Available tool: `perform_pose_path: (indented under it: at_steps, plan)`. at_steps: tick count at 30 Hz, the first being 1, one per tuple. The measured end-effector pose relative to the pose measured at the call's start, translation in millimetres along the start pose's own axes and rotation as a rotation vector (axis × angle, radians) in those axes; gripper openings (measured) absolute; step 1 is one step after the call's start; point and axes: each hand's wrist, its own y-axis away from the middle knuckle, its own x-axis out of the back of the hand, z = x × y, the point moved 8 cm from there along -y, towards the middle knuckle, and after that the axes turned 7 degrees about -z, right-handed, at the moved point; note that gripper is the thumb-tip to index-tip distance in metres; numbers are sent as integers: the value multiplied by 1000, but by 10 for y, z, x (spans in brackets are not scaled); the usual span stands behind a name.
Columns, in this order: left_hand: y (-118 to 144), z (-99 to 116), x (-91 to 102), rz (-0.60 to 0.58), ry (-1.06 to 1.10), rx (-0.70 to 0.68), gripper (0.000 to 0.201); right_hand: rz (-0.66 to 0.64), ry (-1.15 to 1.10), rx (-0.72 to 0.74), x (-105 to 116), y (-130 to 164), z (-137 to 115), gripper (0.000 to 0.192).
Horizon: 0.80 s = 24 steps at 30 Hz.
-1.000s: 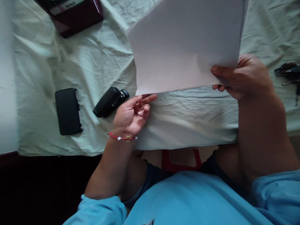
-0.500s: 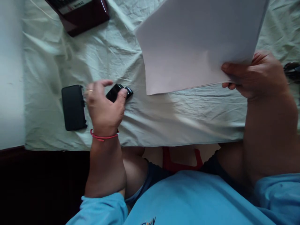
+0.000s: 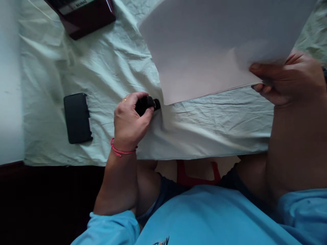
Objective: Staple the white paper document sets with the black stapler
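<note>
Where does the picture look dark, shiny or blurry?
In the head view, the lower left corner is nearly black; the papers look grayer toward the top and paler near their bottom edge; the dark red box has a bright glint along its right edge; the right hand looks slightly blurry around its knuckles.

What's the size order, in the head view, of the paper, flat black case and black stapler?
1. Paper, cut off by the frame.
2. Flat black case.
3. Black stapler, partly hidden by the left hand.
</note>
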Motion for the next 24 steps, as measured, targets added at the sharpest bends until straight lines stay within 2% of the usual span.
perform_pose_path:
  at_steps: [2, 4, 9, 15, 20, 24]
  plan:
    - [-1, -3, 5, 1, 5, 4, 36, 84, -13, -69, 49, 30, 19, 30]
    - [-1, 6, 7, -5, 20, 6, 37, 116, -28, -97, 64, 44, 25, 31]
    - [13, 38, 3, -20, 58, 22, 37, 85, -64, -77, 53, 7, 40, 31]
    - [24, 41, -28, -3, 110, -2, 35, 58, -157, -94, 33, 24, 37, 40]
    - [20, 78, -54, 3, 92, -43, 36, -36, -174, -113, -45, 49, 17, 37]
    - [25, 105, -54, 2, 100, -32, 37, -12, -167, -105, -29, 46, 21, 32]
